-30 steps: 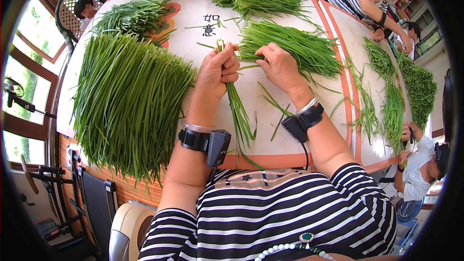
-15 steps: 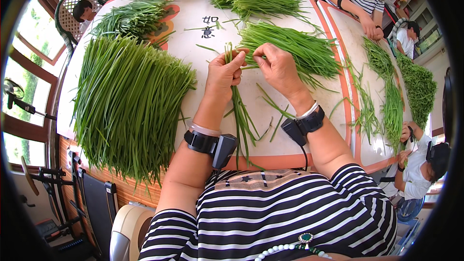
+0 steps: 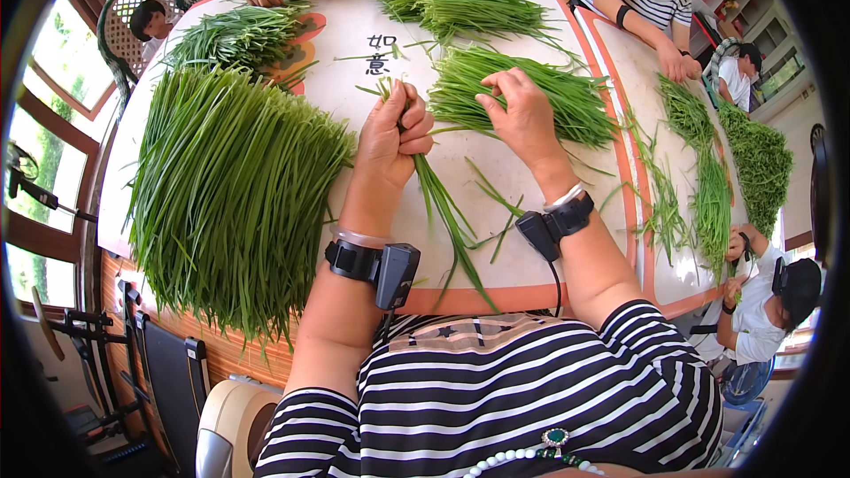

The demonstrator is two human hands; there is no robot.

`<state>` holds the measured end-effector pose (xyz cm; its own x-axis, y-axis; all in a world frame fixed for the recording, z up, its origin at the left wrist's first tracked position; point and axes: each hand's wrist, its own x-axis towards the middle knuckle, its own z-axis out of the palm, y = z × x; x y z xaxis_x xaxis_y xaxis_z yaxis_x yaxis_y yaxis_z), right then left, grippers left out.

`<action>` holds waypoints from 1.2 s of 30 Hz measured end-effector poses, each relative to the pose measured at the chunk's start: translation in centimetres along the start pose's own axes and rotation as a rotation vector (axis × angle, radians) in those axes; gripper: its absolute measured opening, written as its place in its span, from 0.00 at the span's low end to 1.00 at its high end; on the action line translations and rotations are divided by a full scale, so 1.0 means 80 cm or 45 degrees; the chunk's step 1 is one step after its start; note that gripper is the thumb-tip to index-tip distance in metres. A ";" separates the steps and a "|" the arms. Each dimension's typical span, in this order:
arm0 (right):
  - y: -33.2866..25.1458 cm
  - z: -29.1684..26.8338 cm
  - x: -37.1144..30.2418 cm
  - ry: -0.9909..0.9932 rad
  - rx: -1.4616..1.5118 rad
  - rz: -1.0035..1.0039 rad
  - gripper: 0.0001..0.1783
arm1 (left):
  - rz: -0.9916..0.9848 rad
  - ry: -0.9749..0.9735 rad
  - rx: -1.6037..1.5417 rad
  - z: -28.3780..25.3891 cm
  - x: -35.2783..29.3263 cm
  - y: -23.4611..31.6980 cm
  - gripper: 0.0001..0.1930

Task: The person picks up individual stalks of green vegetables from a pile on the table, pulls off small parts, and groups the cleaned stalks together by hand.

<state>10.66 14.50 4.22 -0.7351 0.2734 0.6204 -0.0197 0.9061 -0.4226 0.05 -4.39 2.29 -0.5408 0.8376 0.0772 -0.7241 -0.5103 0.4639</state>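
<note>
My left hand [image 3: 395, 131] is closed around a small bunch of garlic chives [image 3: 445, 205], the stem ends poking up past the thumb and the leaves hanging toward me. To its right, my right hand [image 3: 524, 117] is held up with its fingers apart and nothing visible between them. Just beyond and partly behind that hand lies a heap of garlic chives [image 3: 575, 108]. A large, thick pile of garlic chives [image 3: 235, 199] spreads over the table's left side, beside my left forearm.
More chive piles lie on the white table [image 3: 345, 53] at far left [image 3: 235, 35] and far middle [image 3: 460, 4]. A second table [image 3: 682, 279] on the right bears further strands. Co-workers' hands [image 3: 677, 66] work along the edges. Loose leaves [image 3: 496, 186] lie below my right hand.
My left hand has moved left, away from my right, and wrapped more tightly round its bunch. The right hand's fingers have spread from a pinch and shifted slightly right.
</note>
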 end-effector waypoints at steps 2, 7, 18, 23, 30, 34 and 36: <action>0.007 0.008 -0.004 -0.095 -0.199 0.030 0.08 | 0.004 0.020 0.009 0.005 0.000 -0.005 0.11; 0.022 0.013 -0.004 -0.050 -0.095 0.052 0.04 | -0.008 0.338 0.261 0.000 0.003 -0.017 0.07; -0.027 0.002 -0.004 -0.113 0.265 0.004 0.04 | 0.186 0.339 0.290 0.006 0.004 -0.021 0.14; -0.039 0.005 -0.009 -0.266 0.379 -0.002 0.05 | 0.173 0.460 0.351 0.003 0.003 -0.022 0.11; -0.038 0.011 -0.022 -0.332 0.675 0.223 0.05 | 0.222 0.401 0.375 -0.002 0.004 -0.025 0.05; -0.026 0.019 -0.024 -0.292 0.704 0.216 0.04 | 0.207 0.458 0.553 0.002 0.006 -0.028 0.06; -0.024 0.021 -0.025 -0.210 0.576 0.141 0.04 | 0.227 0.476 0.555 0.003 0.002 -0.028 0.08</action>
<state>11.06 11.69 2.68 -0.8460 0.2726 0.4583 -0.2007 0.6335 -0.7472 1.68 -3.05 1.46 -0.8089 0.5806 -0.0920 -0.4089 -0.4433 0.7977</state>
